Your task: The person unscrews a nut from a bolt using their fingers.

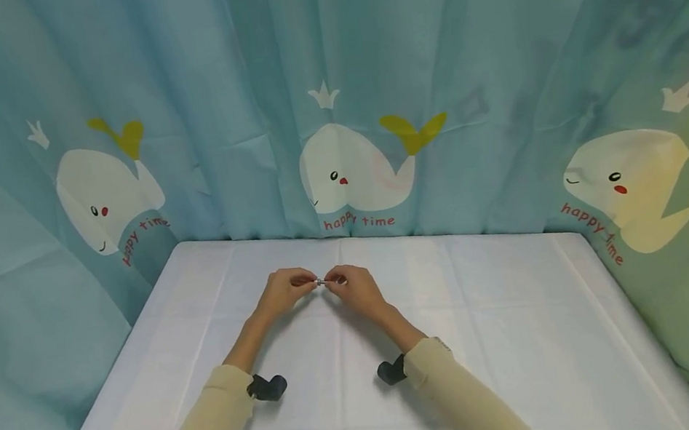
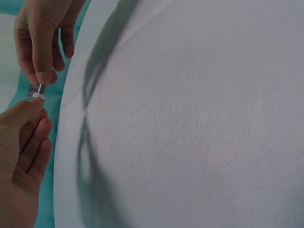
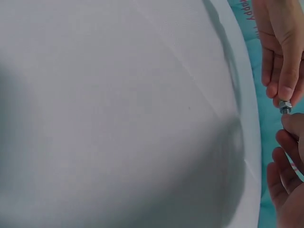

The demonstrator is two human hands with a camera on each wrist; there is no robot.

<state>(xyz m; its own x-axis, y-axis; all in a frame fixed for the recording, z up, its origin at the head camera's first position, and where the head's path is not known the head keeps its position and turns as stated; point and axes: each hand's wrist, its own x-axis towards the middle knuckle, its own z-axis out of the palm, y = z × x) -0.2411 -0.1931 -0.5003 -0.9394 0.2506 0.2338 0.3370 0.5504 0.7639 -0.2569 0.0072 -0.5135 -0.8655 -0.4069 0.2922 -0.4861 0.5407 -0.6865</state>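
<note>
Just above the far half of the table, both hands meet at a small silver metal bolt (image 1: 320, 282) with a wider hex nut (image 3: 285, 106) on it. My left hand (image 1: 286, 293) pinches the end beside the hex part between thumb and fingers. From the other side, my right hand (image 1: 358, 291) pinches the thin shank (image 2: 42, 89). The fingertips of the two hands are close but apart, with the hex part showing in the gap. Both ends of the bolt are hidden by the fingers.
A white cloth covers the table (image 1: 520, 337). Behind it and along the sides hangs a blue-green curtain (image 1: 224, 114) with printed whales. A dark wrist mount (image 1: 267, 387) sticks out from the left sleeve, and another mount (image 1: 391, 371) from the right.
</note>
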